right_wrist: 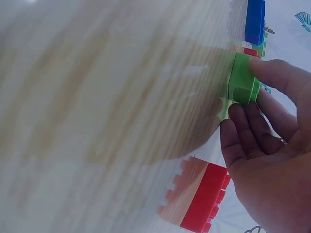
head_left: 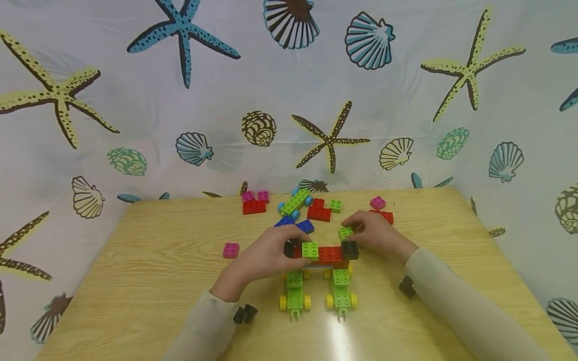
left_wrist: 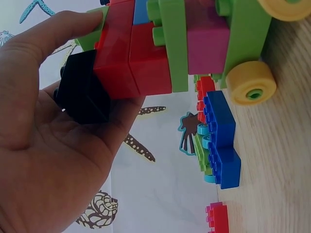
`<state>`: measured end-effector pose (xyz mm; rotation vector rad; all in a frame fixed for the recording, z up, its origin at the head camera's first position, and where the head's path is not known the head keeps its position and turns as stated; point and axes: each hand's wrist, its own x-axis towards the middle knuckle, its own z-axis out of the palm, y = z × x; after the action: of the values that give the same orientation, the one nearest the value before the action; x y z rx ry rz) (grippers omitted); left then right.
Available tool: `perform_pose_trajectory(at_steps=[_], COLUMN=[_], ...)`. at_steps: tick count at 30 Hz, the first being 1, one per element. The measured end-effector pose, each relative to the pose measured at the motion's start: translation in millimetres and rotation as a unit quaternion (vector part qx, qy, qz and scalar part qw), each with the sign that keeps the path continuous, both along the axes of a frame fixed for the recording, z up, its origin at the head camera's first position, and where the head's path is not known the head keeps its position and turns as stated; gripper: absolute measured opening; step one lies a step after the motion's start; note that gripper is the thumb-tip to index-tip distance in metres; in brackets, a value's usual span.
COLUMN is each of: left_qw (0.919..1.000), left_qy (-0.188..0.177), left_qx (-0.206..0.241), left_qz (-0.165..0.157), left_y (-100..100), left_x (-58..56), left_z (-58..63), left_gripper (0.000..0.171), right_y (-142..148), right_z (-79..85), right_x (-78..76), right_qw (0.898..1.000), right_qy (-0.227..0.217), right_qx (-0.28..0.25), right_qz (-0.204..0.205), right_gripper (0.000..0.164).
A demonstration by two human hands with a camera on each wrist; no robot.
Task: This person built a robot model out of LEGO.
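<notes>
A model of toy building bricks stands in front of me: red bricks lie across two light green wheeled bases with yellow wheels. A black brick tops its right end, and another black brick its left end, partly hidden by my left hand. That hand pinches a light green brick on the red row, thumb on the near side, fingers behind. Beyond the model's right end, my right hand pinches another light green brick low over the table, between thumb and fingers.
Blue bricks, a light green base with blue wheels, red bricks and a small green brick lie behind the model. A pink brick is at left, another pink brick at back right. A patterned cloth hangs behind the table.
</notes>
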<state>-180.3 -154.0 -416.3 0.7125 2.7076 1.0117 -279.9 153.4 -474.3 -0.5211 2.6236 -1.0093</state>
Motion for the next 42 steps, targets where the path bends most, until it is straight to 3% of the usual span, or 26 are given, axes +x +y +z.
perform_pose_trajectory(at_steps=[6, 11, 21, 29, 34, 42], left_qw=[0.9999, 0.9997, 0.9993, 0.9995, 0.9993, 0.9991], left_qy=[0.004, 0.008, 0.012, 0.01, 0.014, 0.009], left_qx=[0.007, 0.018, 0.029, 0.025, 0.029, 0.037], left_qz=[-0.006, -0.013, -0.019, -0.016, -0.02, -0.02], left_y=[-1, 0, 0, 2, 2, 2], left_x=[1.6, 1.6, 0.8, -0.2, -0.2, -0.1], left_z=[0.4, 0.5, 2.4, 1.2, -0.4, -1.7], left_gripper=[0.042, 0.04, 0.038, 0.038, 0.037, 0.035], right_y=[0, -1, -10, -25, -31, -36], right_z=[1.9, 12.8, 51.3, 81.8, 85.1, 86.6], right_x=[0.6, 4.0, 27.0, 52.6, 63.8, 72.5], right_qw=[1.0, 1.0, 0.996, 0.993, 0.989, 0.99], right_qy=[0.007, 0.022, 0.064, 0.063, 0.058, 0.037], right_qx=[0.003, -0.01, -0.052, -0.069, -0.062, -0.043], right_qz=[-0.004, -0.006, 0.035, 0.077, 0.117, 0.131], right_gripper=[0.04, 0.043, 0.044, 0.038, 0.036, 0.031])
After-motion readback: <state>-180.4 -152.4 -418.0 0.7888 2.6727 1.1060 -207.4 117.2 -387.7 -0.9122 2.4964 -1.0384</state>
